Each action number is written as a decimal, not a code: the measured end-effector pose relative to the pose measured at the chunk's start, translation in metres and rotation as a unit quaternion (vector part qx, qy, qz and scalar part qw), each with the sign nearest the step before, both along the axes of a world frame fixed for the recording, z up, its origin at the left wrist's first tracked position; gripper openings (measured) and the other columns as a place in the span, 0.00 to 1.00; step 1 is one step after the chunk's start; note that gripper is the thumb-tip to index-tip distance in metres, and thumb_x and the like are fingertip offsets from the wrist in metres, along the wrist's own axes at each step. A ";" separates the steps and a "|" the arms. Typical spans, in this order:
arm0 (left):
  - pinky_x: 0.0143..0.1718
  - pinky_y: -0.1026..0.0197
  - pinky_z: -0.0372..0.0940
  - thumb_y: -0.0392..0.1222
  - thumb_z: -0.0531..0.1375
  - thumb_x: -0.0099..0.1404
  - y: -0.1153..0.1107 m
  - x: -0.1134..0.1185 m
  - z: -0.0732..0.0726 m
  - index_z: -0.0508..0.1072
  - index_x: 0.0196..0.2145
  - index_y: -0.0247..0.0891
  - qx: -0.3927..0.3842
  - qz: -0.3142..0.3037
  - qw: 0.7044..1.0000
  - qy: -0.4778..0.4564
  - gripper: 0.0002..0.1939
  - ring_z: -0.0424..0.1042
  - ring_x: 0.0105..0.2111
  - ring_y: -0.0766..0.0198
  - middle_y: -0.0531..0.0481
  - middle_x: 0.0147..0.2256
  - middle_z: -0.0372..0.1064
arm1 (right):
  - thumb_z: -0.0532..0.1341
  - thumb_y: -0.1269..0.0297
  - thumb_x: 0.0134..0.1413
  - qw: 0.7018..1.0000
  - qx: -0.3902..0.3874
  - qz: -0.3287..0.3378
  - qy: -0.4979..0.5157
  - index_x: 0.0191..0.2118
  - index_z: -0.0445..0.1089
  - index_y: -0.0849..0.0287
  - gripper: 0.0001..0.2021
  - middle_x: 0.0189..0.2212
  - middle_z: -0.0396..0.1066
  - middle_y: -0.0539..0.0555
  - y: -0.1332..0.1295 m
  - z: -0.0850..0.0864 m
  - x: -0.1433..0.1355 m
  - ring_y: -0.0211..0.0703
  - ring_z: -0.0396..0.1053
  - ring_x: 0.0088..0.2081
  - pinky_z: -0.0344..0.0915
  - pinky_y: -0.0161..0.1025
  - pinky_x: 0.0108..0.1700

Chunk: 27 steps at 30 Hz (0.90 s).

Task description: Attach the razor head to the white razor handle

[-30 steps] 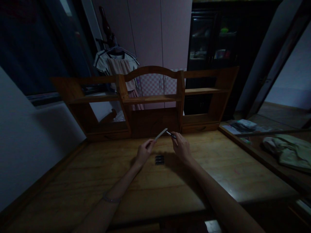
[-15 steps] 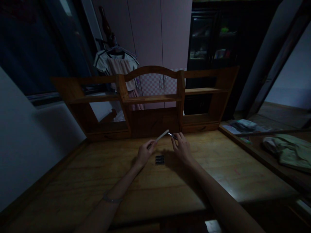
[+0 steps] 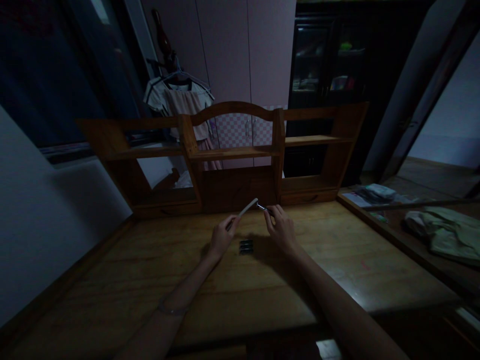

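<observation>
My left hand (image 3: 224,235) is closed on a thin pale stick (image 3: 248,206), which points up and to the right. My right hand (image 3: 279,226) pinches a slim dark tool with a shiny metal tip (image 3: 262,206). That metal tip is at or very near the stick's upper end; whether they touch is hard to tell. Several small dark pieces (image 3: 246,246) lie in a stack of rows on the wooden desk (image 3: 225,295), between and below my hands.
A wooden shelf unit (image 3: 236,155) stands along the desk's back edge. To the right, beyond a raised wooden edge, are a plastic-wrapped item (image 3: 378,191) and pale green cloth (image 3: 450,232). A white wall borders the left side.
The pale stick has shifted slightly left and turned a little, its end now looking rounded. The metal tip has moved slightly left with it. Both hands keep their hold.
</observation>
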<state>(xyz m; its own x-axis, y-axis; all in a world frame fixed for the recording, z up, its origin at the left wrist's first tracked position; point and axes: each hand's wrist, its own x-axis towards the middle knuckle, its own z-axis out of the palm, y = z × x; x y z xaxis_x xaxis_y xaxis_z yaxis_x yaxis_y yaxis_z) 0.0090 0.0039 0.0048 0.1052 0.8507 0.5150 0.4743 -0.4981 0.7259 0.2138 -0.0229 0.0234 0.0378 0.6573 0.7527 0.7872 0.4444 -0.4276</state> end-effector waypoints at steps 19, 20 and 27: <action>0.32 0.68 0.59 0.53 0.52 0.65 0.005 -0.006 0.000 0.74 0.37 0.36 0.005 0.021 1.000 -0.006 0.19 0.68 0.30 0.64 0.51 0.31 0.71 | 0.49 0.61 0.64 1.000 0.000 0.010 0.022 0.44 0.66 0.59 0.12 0.38 0.68 0.57 -0.003 0.003 0.000 0.44 0.67 0.40 0.61 0.37 0.41; 0.31 0.68 0.59 0.53 0.52 0.65 0.004 -0.007 0.001 0.73 0.37 0.36 0.007 0.022 1.000 -0.010 0.19 0.68 0.30 0.64 0.51 0.31 0.71 | 0.49 0.61 0.64 1.000 -0.001 0.010 0.022 0.44 0.66 0.59 0.12 0.38 0.68 0.57 -0.003 0.004 0.000 0.44 0.67 0.40 0.61 0.37 0.41; 0.34 0.67 0.60 0.51 0.52 0.65 -0.001 -0.002 0.002 0.74 0.37 0.37 0.001 -0.034 0.999 -0.001 0.17 0.70 0.34 0.63 0.50 0.34 0.73 | 0.49 0.61 0.64 0.999 -0.002 0.015 0.032 0.44 0.65 0.59 0.11 0.38 0.68 0.58 -0.002 0.003 0.001 0.44 0.67 0.39 0.61 0.38 0.40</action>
<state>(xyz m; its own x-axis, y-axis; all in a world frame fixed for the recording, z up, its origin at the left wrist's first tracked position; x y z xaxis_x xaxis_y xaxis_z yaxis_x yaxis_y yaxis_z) 0.0074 0.0027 0.0068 0.1614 0.8406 0.5171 0.4381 -0.5305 0.7257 0.2152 -0.0250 0.0268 0.0665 0.6623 0.7463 0.7444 0.4652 -0.4791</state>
